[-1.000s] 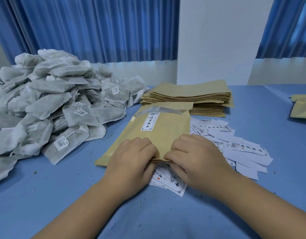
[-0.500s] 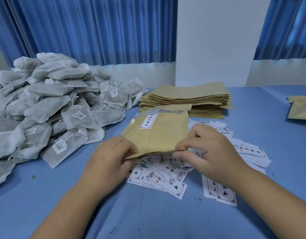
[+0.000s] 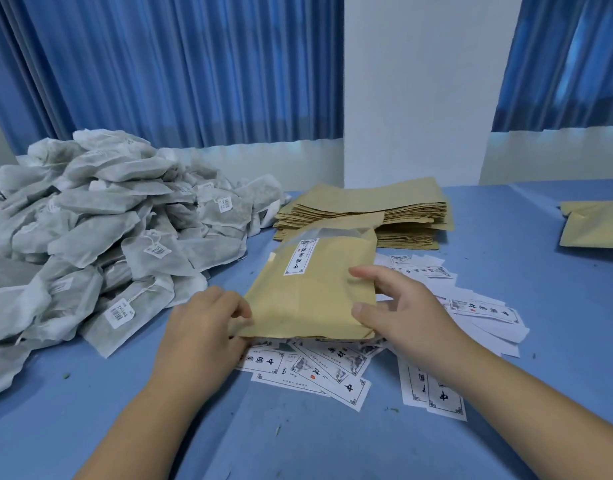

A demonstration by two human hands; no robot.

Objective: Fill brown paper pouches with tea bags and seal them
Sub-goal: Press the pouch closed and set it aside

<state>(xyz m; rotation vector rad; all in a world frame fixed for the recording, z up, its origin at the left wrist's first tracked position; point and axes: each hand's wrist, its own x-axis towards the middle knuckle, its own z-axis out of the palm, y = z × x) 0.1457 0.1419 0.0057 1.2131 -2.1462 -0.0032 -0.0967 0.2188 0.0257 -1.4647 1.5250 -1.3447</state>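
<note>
Left hand [image 3: 206,327], right hand [image 3: 402,317]: both bare. 2 forearms bare to frame edge. Fingernails short, plain.

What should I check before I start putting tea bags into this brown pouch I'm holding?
1. Hold on the pouch: ok. The left hand pinches its near left corner and the right hand holds its right edge.
2. Label on the pouch: ok, stuck on its front.
3. Pouch mouth open: cannot tell.
4. Tea bags at hand: ok, the pile lies just left of the pouch.
5. Loose labels out of the way: not ok, they lie scattered beneath the pouch.
</note>
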